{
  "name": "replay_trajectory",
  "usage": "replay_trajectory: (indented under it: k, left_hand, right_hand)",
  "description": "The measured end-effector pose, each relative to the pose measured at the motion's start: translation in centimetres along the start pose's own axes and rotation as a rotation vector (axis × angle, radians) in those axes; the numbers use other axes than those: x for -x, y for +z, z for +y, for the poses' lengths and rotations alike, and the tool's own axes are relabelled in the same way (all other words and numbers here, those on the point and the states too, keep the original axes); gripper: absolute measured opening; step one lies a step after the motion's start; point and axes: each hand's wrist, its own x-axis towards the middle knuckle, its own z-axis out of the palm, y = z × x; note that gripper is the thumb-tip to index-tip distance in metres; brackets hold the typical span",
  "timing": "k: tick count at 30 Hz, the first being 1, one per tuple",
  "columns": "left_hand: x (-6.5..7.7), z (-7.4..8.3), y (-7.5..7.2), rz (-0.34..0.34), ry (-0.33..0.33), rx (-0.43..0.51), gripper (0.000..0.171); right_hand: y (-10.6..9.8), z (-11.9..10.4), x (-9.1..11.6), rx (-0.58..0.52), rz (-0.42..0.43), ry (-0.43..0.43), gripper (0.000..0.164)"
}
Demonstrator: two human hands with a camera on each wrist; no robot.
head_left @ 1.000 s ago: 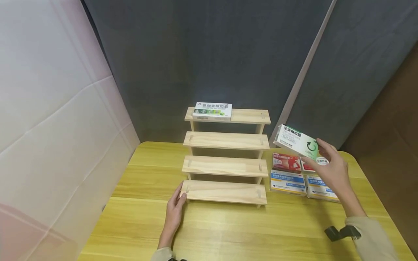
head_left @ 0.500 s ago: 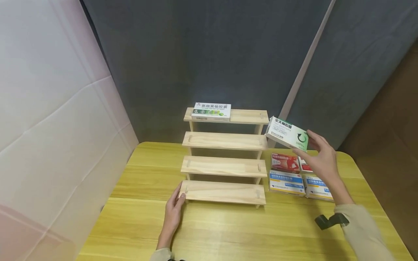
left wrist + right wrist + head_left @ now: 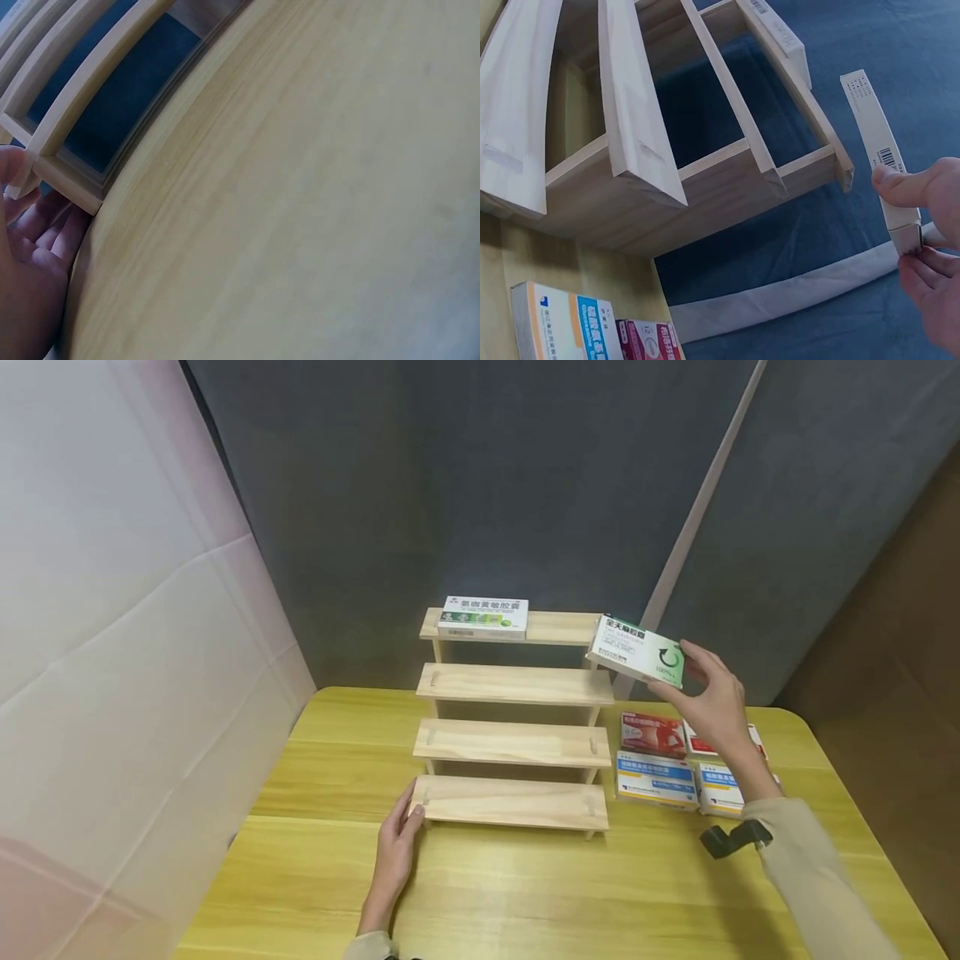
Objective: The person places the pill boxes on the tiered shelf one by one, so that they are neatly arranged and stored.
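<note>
A four-step wooden display stand point(image 3: 510, 682) is set on the table. My left hand point(image 3: 395, 847) grips the left end of its lowest step, thumb on top; in the left wrist view the fingers point(image 3: 56, 229) lie against the stand's side. My right hand point(image 3: 708, 697) pinches the right end of a white and green medicine box point(image 3: 633, 648), thumb below and fingers above. Tilted, this box overlaps the top step's right end in the head view, while the right wrist view shows a gap between them. Another white and green medicine box point(image 3: 483, 617) lies flat on the top step's left half.
Right of the stand, several medicine boxes lie on the wooden table point(image 3: 487, 902): a red box point(image 3: 652, 735), a red and white box point(image 3: 753, 742), a blue and white box point(image 3: 656, 781) and a similar blue and white box point(image 3: 722, 790). A dark curtain point(image 3: 450, 485) hangs behind.
My right hand has carried the medicine box left and slightly upward, from above the boxes on the table to the stand's top right end. My left hand keeps its grip on the lowest step.
</note>
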Motion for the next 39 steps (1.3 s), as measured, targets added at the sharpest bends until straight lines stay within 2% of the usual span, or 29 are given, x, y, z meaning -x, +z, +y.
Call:
replay_trajectory:
  k: [8,14,21,31,39]
  left_hand:
    - [0.0,-0.1,0.1,0.029,0.032,0.008,0.048]
    - [-0.1,-0.1,0.2,0.033,0.013,-0.029,0.048]
    - [-0.1,0.2,0.1,0.021,-0.004,-0.008,0.049]
    - [0.0,0.0,0.3,0.033,0.014,-0.028,0.048]
    - [-0.1,-0.2,0.3,0.021,0.01,0.014,0.049]
  right_hand:
    - [0.7,-0.8,-1.5,-0.013,-0.026,-0.015,0.078]
    - [1.3,-1.5,-3.1,-0.016,-0.039,-0.035,0.076]
    - [1.5,-2.2,-4.3,-0.012,-0.093,-0.014,0.074]
    - [2.1,-2.9,-6.2,-0.002,-0.165,-0.043,0.074]
    - [2.4,-3.7,-7.5,-0.008,-0.233,-0.071,0.073]
